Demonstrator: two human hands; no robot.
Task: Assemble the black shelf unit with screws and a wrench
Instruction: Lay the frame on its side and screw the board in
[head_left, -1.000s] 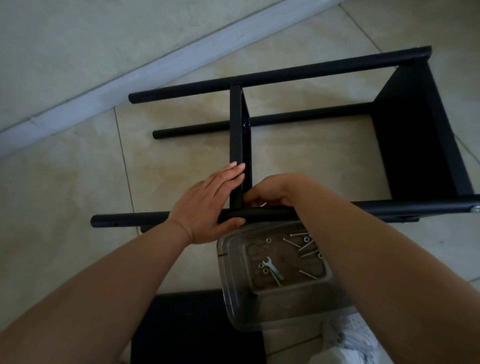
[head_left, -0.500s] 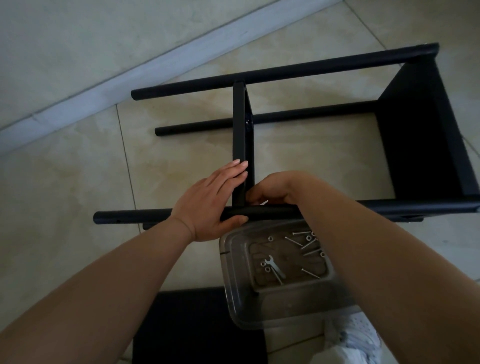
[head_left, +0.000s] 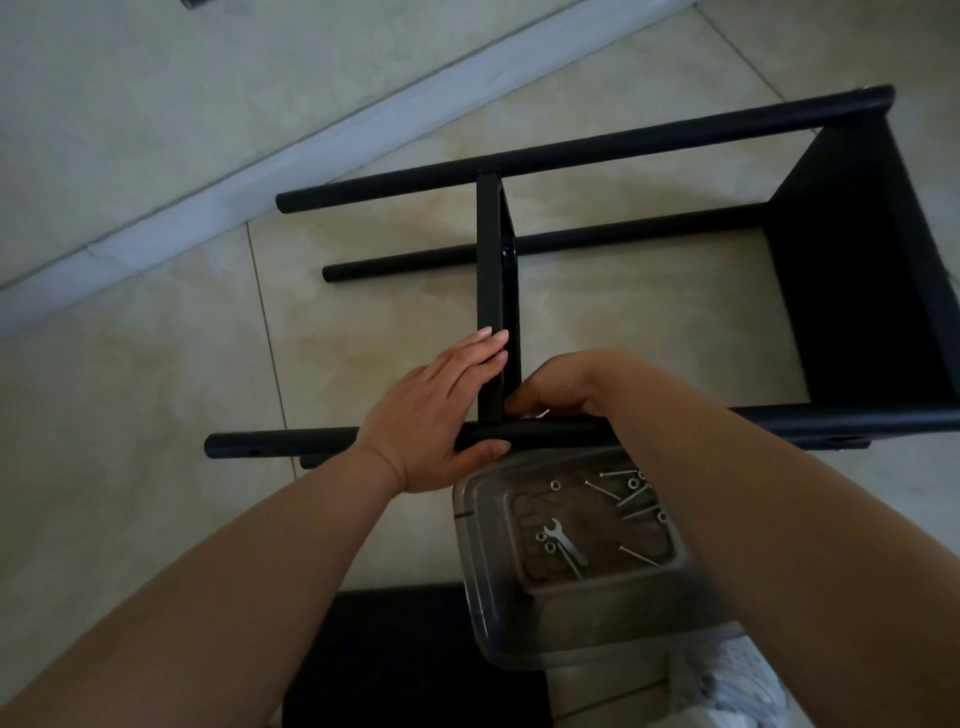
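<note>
Your black shelf unit (head_left: 613, 150) lies on its side on the tiled floor (head_left: 156, 415), its poles running from 9 toward 3 o'clock, a solid end panel (head_left: 857, 270) at 3 and a thin middle shelf panel (head_left: 491, 270) on edge between the poles. Your left hand (head_left: 441, 415) lies with straight fingers flat along that middle panel, thumb under the near pole (head_left: 291, 444). Your right hand (head_left: 566, 387) is curled at the joint just right of the panel, pinching something small and pale; you cannot tell what.

Open tile lies from 9 to 11 o'clock, up to the skirting board (head_left: 260, 166). At 6 o'clock a clear plastic tub (head_left: 519, 639) sits just beneath the near pole and your right forearm, holding the wrench (head_left: 563, 543), screws (head_left: 631, 496) and washers. A dark panel (head_left: 405, 665) lies at 7 o'clock.
</note>
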